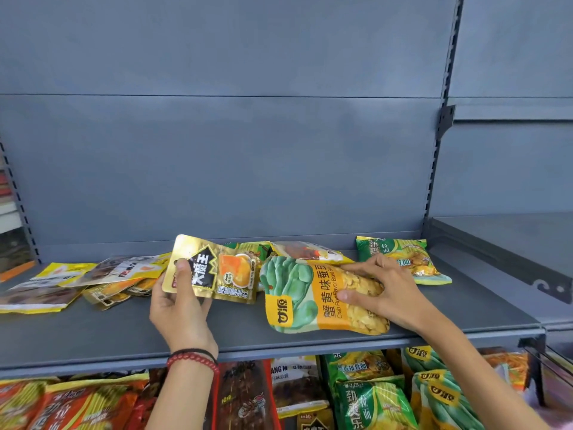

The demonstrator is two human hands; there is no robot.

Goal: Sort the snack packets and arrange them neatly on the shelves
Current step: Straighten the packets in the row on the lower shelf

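Head view: a grey shelf (pixel 124 330) runs across the middle of the frame, and a grey back panel (pixel 217 150) rises behind it.
Left hand (pixel 178 308): grasps the gold packet (pixel 214 270) by its left end, with the thumb across the front and the fingers behind.
Gold packet: held tilted just above the shelf, left of centre. It has a black label with white characters and an orange picture to the right of that. Its right edge is just beside the broad bean packet (pixel 297 299).
Right hand (pixel 381 290): clasps the right end of the broad bean packet, thumb on the near side and fingers curled over the far edge.
Broad bean packet: green, orange and yellow, lying on its side, right of centre, near the shelf's front edge. I cannot tell whether it rests fully on the shelf.
Pale packet (pixel 307 251): lies on the shelf just beyond the broad bean packet, close to the back panel.
Green noodle packet (pixel 400 259): lies flat on the far right of the shelf, just past the right hand's fingers.
Left pile (pixel 62 280): yellow and white packets overlap loosely on the left part of the shelf.
Bracelet (pixel 192 358): red beads and a black band around the left wrist.
Lower shelf: red packets (pixel 62 401) at the left and green packets (pixel 372 395) at the right.
Neighbouring shelf (pixel 511 237): grey, at the far right.
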